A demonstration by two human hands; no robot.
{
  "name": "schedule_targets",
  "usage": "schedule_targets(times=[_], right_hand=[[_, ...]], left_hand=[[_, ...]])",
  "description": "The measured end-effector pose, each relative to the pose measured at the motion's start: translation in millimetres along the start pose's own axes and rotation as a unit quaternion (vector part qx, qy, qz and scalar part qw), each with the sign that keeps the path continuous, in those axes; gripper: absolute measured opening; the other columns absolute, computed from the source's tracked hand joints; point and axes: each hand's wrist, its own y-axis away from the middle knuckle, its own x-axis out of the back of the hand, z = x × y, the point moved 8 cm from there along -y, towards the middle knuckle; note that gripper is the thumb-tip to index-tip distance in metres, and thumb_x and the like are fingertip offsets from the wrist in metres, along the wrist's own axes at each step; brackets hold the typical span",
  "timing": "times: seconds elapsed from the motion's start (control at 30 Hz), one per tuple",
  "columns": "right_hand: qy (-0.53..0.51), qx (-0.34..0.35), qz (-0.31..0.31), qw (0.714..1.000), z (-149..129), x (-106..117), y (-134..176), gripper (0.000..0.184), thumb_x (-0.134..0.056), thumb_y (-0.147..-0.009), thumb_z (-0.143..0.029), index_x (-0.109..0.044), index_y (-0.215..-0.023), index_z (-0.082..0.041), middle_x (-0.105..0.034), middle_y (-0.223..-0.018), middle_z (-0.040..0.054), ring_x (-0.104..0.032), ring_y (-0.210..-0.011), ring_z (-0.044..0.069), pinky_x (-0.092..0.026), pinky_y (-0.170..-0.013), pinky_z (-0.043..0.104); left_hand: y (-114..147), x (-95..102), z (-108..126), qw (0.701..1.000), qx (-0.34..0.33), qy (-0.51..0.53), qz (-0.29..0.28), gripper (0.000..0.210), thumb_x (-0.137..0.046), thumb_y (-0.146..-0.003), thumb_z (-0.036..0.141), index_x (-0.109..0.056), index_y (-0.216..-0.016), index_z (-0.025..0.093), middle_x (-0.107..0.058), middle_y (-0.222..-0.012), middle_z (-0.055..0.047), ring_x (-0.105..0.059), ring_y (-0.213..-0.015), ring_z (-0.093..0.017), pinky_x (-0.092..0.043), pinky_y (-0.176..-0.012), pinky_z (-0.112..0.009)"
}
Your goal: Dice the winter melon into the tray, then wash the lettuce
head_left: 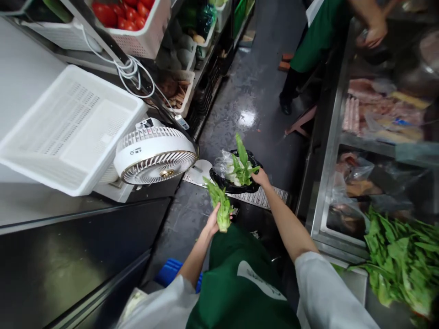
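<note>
My left hand (213,221) is wrapped round a head of leafy green lettuce (221,208), its pale stem end pointing toward my apron and its leaf tips away from me. My right hand (261,177) is closed at the rim of a bin lined with a black bag (222,182), gripping lettuce leaves (243,162) over its opening. Clear crumpled plastic (223,163) and pale scraps lie in the same bin. A big pile of similar leafy lettuce (404,256) rests on the counter at my right.
A white fan (157,155) and a white plastic basket (78,123) stand at left. Shelves hold a crate (151,34) of tomatoes. A steel counter (324,178) with bagged meat (380,109) runs along the right. Another person's hand (375,32) is at the far right.
</note>
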Motion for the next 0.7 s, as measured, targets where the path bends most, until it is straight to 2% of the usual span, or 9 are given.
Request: schedule_targets(times=[0.1,0.2,0.27,0.33,0.43,0.53,0.63,0.7], right_hand=[[-0.057,-0.055,-0.028,0.996,35.2,-0.9,32.0,0.023,-0.079,-0.077,-0.038,-0.067,-0.083,-0.019,-0.076,-0.089,0.0095,-0.072,-0.094,0.024,-0.057,-0.087,0.037],[-0.185,-0.086,-0.072,0.976,75.6,8.7,99.0,0.037,-0.075,-0.081,-0.054,-0.072,-0.096,-0.020,-0.076,-0.088,0.0055,-0.072,-0.077,0.020,-0.061,-0.073,0.038],[-0.352,-0.073,-0.106,0.927,95.3,18.6,147.9,0.049,-0.078,-0.078,-0.061,-0.071,-0.109,-0.023,-0.076,-0.094,0.0044,-0.073,-0.078,0.020,-0.063,-0.070,0.039],[-0.456,-0.021,-0.047,0.889,112.3,46.7,187.3,0.056,-0.082,-0.074,-0.061,-0.069,-0.116,-0.026,-0.076,-0.101,0.0044,-0.074,-0.085,0.021,-0.063,-0.073,0.041],[-0.464,0.066,0.186,0.863,142.8,118.7,235.9,0.060,-0.089,-0.067,-0.050,-0.069,-0.118,-0.026,-0.076,-0.109,0.0049,-0.073,-0.098,0.023,-0.063,-0.086,0.042],[-0.423,0.096,0.410,0.802,182.1,203.9,288.2,0.062,-0.090,-0.065,-0.043,-0.068,-0.119,-0.024,-0.075,-0.114,0.0056,-0.070,-0.105,0.023,-0.058,-0.099,0.042],[-0.376,0.090,0.546,0.743,231.2,298.3,346.0,0.062,-0.090,-0.065,-0.040,-0.067,-0.120,-0.022,-0.074,-0.117,0.0064,-0.068,-0.108,0.024,-0.054,-0.104,0.043],[-0.324,0.089,0.613,0.715,265.1,372.1,386.2,0.065,-0.091,-0.062,-0.038,-0.065,-0.120,-0.021,-0.072,-0.119,0.0062,-0.066,-0.111,0.023,-0.051,-0.106,0.041]], left_hand=[[2.5,-40.7,2.2,0.996,0.027,-0.035,-0.073,0.058,-0.051,-0.102,0.061,-0.070,-0.119,0.009,-0.079,-0.097,-0.019,-0.078,-0.083,-0.028,-0.061,-0.081,-0.041],[-4.3,-96.9,0.3,0.991,0.002,-0.071,-0.117,0.042,-0.057,-0.104,0.046,-0.070,-0.121,0.010,-0.079,-0.104,-0.016,-0.078,-0.098,-0.027,-0.060,-0.095,-0.042],[-10.9,-142.7,-13.3,0.982,-0.015,-0.118,-0.149,0.032,-0.061,-0.103,0.038,-0.071,-0.118,0.011,-0.079,-0.108,-0.014,-0.077,-0.104,-0.026,-0.059,-0.100,-0.040],[-16.2,-191.2,-43.1,0.964,-0.006,-0.186,-0.189,0.028,-0.066,-0.100,0.036,-0.072,-0.114,0.012,-0.079,-0.110,-0.013,-0.076,-0.109,-0.027,-0.058,-0.103,-0.040],[-19.5,-261.3,-111.8,0.921,0.024,-0.305,-0.241,0.028,-0.072,-0.096,0.036,-0.073,-0.115,0.016,-0.079,-0.113,-0.013,-0.072,-0.119,-0.030,-0.057,-0.105,-0.042],[-13.9,-330.6,-195.5,0.857,0.029,-0.421,-0.298,0.030,-0.075,-0.093,0.034,-0.074,-0.120,0.020,-0.075,-0.126,-0.013,-0.062,-0.136,-0.030,-0.053,-0.111,-0.041],[3.2,-389.6,-277.8,0.782,0.008,-0.499,-0.375,0.033,-0.079,-0.089,0.030,-0.075,-0.121,0.021,-0.069,-0.138,-0.012,-0.051,-0.146,-0.028,-0.051,-0.112,-0.037],[17.1,-409.7,-322.5,0.735,0.009,-0.526,-0.428,0.039,-0.080,-0.089,0.031,-0.074,-0.126,0.022,-0.067,-0.139,-0.012,-0.052,-0.143,-0.029,-0.054,-0.104,-0.034]])
